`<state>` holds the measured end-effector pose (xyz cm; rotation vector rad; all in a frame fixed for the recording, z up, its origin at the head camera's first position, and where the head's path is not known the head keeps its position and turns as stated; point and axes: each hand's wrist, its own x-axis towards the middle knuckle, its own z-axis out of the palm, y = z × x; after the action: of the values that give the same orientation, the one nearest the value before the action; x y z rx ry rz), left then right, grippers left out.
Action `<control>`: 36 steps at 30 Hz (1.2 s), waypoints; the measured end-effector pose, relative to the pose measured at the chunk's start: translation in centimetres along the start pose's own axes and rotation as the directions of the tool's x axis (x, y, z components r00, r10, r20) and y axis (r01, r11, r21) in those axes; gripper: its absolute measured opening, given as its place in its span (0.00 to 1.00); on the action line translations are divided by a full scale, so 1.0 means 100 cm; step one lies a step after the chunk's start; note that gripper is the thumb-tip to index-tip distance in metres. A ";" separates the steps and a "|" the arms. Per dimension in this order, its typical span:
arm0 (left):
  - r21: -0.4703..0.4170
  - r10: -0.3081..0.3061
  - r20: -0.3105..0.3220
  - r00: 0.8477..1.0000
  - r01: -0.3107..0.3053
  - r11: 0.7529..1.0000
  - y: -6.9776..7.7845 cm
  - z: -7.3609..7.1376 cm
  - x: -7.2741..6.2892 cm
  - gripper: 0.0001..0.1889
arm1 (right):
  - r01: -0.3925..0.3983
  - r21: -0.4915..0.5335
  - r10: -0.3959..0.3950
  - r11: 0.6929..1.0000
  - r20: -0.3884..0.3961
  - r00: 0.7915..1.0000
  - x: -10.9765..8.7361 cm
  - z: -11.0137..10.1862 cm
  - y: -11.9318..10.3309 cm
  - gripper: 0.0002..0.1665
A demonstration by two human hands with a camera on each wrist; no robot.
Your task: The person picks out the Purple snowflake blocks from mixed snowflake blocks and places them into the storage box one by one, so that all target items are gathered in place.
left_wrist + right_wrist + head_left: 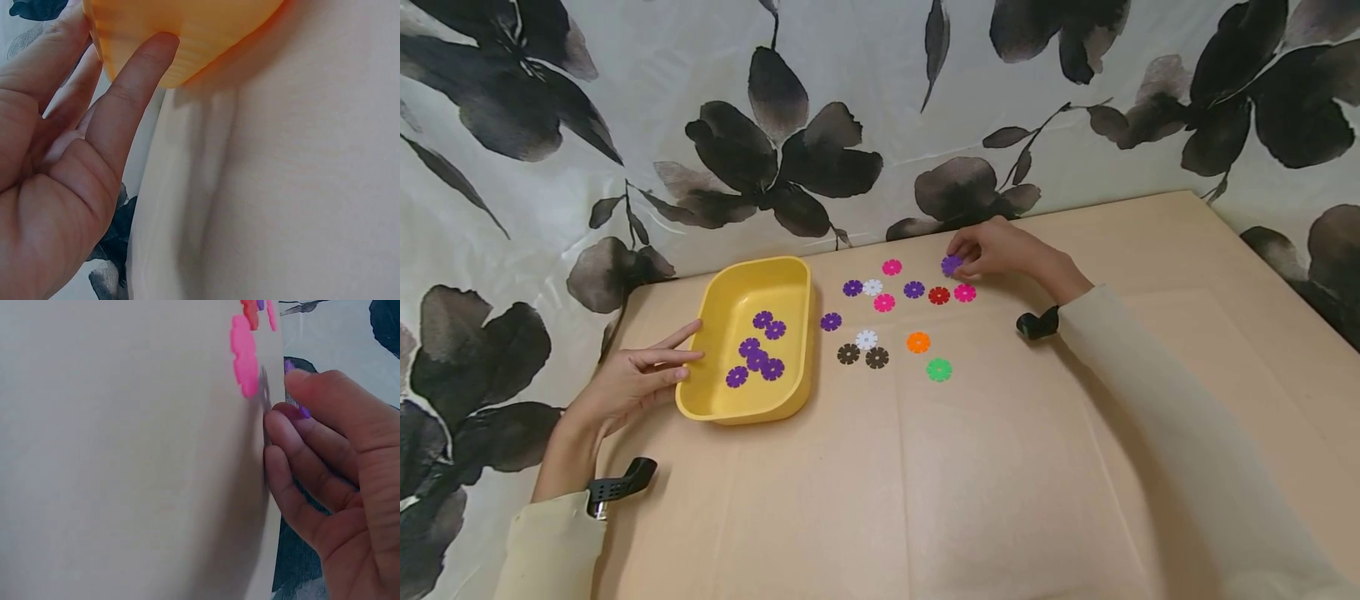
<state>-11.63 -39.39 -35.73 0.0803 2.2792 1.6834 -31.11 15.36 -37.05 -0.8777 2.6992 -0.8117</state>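
Observation:
My right hand point(1000, 250) pinches a purple flower-shaped disc point(951, 264) between thumb and fingers, near the table's far edge. In the right wrist view only slivers of that purple disc point(304, 412) show past the fingertips. A pink flower disc point(965, 293) lies just below the hand. At the left, my left hand point(632, 379) touches the side of a yellow tray point(807, 367) with spread, mostly straight fingers. The left wrist view has one digit laid along the outer wall of the tray point(187, 31). Several purple discs point(757, 359) lie inside the tray.
Between tray and right hand lie loose flower discs: purple point(913, 289), red point(939, 296), white point(867, 339), dark brown point(877, 357), orange point(918, 342), green point(939, 370) and more pink ones. A floral sheet point(850, 83) rises behind the table point(820, 500).

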 end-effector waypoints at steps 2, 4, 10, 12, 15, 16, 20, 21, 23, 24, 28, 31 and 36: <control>0.001 -0.001 -0.003 1.000 0.001 1.000 0.000 0.000 -0.001 0.23 | 0.006 -0.022 -0.006 1.000 0.005 1.000 -0.002 -0.001 -0.001 0.20; -0.002 -0.001 -0.004 1.000 0.001 1.000 -0.001 0.000 -0.001 0.23 | 0.017 -0.043 -0.017 0.999 0.008 1.000 -0.004 -0.001 -0.001 0.21; 0.001 0.004 -0.008 1.000 -0.004 1.000 -0.002 0.001 -0.002 0.23 | 0.067 -0.070 -0.068 0.995 -0.001 0.998 -0.004 0.000 0.001 0.24; 0.006 0.002 -0.010 1.000 -0.002 1.000 -0.002 0.001 -0.002 0.23 | 0.074 -0.072 -0.075 0.995 -0.005 0.997 -0.004 0.001 0.002 0.24; 0.013 -0.002 -0.010 1.000 0.002 1.000 -0.002 0.001 -0.002 0.23 | 0.077 -0.079 -0.078 0.994 -0.004 0.997 -0.004 0.002 0.002 0.25; 0.015 -0.002 -0.009 1.000 0.002 1.000 -0.002 0.002 -0.002 0.24 | 0.076 -0.081 -0.077 0.994 -0.005 0.997 -0.004 0.002 0.002 0.24; 0.024 0.002 -0.012 1.000 -0.002 1.000 -0.002 0.002 -0.002 0.23 | 0.066 -0.073 -0.068 0.995 -0.025 0.997 -0.006 0.002 0.000 0.24; 0.025 0.004 -0.013 1.000 -0.003 1.000 -0.002 0.002 -0.002 0.23 | 0.062 -0.068 -0.064 0.996 -0.032 0.997 -0.007 0.002 -0.001 0.24; 0.029 0.006 -0.015 1.000 -0.005 1.000 -0.002 0.002 -0.002 0.23 | 0.059 -0.052 -0.061 0.997 -0.046 0.997 -0.009 0.002 -0.003 0.25; 0.032 0.006 -0.015 1.000 -0.006 0.999 -0.002 0.002 -0.002 0.23 | 0.058 -0.047 -0.060 0.997 -0.050 0.997 -0.011 0.001 -0.005 0.26; 0.043 0.006 -0.020 1.000 -0.005 0.999 -0.002 0.002 -0.002 0.23 | 0.068 -0.052 -0.071 0.996 -0.058 0.996 -0.013 0.001 -0.008 0.27; 0.048 0.008 -0.019 1.000 -0.007 0.999 -0.001 0.001 -0.001 0.23 | 0.081 -0.065 -0.085 0.995 -0.064 0.994 -0.014 0.001 -0.009 0.26; 0.024 0.023 0.004 1.000 -0.023 0.999 0.000 0.000 -0.001 0.22 | 0.092 -0.058 -0.096 0.994 -0.073 0.993 -0.017 0.001 -0.013 0.25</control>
<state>-11.52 -39.42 -35.75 0.1145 2.3051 1.6654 -29.09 15.43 -36.38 -1.0132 2.7755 -0.8090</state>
